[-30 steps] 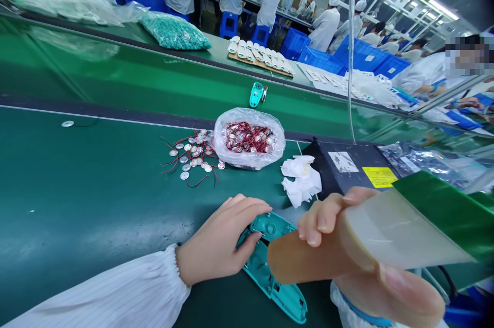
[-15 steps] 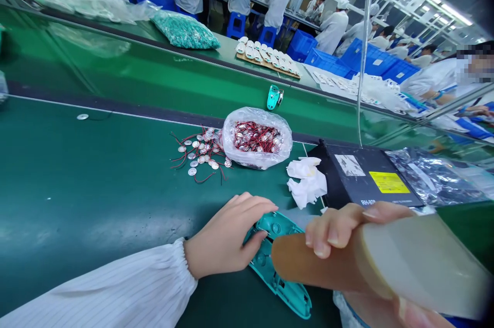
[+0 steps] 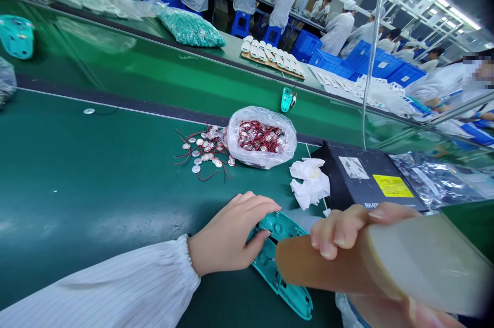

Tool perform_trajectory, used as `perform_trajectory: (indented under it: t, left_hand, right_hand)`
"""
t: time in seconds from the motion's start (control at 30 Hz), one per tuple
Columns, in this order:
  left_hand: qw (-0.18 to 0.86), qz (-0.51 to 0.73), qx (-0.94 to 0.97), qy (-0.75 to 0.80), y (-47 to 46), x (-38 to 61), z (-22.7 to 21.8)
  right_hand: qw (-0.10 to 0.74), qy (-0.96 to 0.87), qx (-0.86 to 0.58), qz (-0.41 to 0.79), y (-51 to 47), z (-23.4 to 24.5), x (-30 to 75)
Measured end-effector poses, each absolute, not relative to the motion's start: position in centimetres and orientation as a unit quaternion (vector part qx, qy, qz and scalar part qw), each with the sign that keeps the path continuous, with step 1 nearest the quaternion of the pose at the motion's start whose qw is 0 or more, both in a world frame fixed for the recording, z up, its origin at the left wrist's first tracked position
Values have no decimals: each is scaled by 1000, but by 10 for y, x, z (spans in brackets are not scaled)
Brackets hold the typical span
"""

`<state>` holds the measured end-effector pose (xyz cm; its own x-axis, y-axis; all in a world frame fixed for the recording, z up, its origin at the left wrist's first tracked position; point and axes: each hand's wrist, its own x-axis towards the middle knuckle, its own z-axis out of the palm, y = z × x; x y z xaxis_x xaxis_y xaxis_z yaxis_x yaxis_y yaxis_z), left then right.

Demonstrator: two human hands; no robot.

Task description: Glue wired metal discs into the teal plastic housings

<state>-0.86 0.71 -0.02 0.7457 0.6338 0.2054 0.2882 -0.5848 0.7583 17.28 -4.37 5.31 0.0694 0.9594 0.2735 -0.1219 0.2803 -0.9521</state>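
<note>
Steadying the teal shells (image 3: 294,297) at the frame's lower centre, my left hand (image 3: 231,238) pinches their upper-left end while my right hand (image 3: 349,225) grips the brown-ended tool (image 3: 324,266), which I would guide slowly, its tip in clear sight.

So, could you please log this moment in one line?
left hand: holds teal plastic housing | right hand: grips brown-ended cylinder | cylinder-housing contact: unclear | beyond: wired metal discs, loose and in plastic bag

on the black box (image 3: 357,190) you could read "rh-9", the rest unclear; the print on its yellow label (image 3: 392,186) and white label (image 3: 353,167) was too small to make out.
</note>
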Motion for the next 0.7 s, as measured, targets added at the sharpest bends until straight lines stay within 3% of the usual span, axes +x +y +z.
perform_trajectory:
  t: [0.17,0.47,0.7]
  left_hand:
    - [370,231,858,270,7,-9,0]
    - [375,226,860,263,8,-8,0]
    - [372,236,858,264,8,-8,0]
  right_hand:
    - [617,-495,-390,471,-44,60,173]
    - [642,-521,-400,395,-50,61,164]
    - [641,-527,-319,458,-45,59,169]
